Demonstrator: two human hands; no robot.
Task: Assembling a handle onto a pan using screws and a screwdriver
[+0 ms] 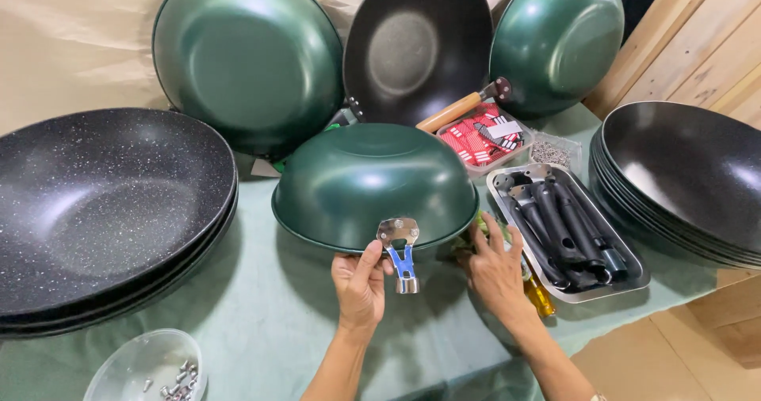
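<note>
Centrally, an upturned green wok (pixel 372 183) lay dome-up on the pale green cloth (pixel 261 306), and everything else sat around it. At its near rim a shiny metal handle bracket (pixel 399 246) stuck out toward the person, its round plate against the wok's wall and its tube end pointing down. The left hand (pixel 361 286) was just below the wok's near rim, its thumb and fingers pinched on the left side of that bracket. The right hand (pixel 495 270) was at the wok's near right edge, fingers spread and resting loosely against the rim, closed on nothing that could be seen; a yellow-handled tool (pixel 539 294) lay partly hidden under it.

Right of the wok stood a steel tray (pixel 634 278) holding black handles (pixel 559 227). Beyond the tray, further right, was a stack of black woks (pixel 682 179). Behind the wok, leaning against the backdrop, stood a green wok (pixel 250 56), a black wok with a wooden handle (pixel 416 48) and another green wok (pixel 559 36). Just behind the central wok's right side sat a clear box of red packets (pixel 479 139). Left of the wok lay stacked speckled black pans (pixel 103 203), and near-left of it a clear bowl of screws (pixel 147 365).
</note>
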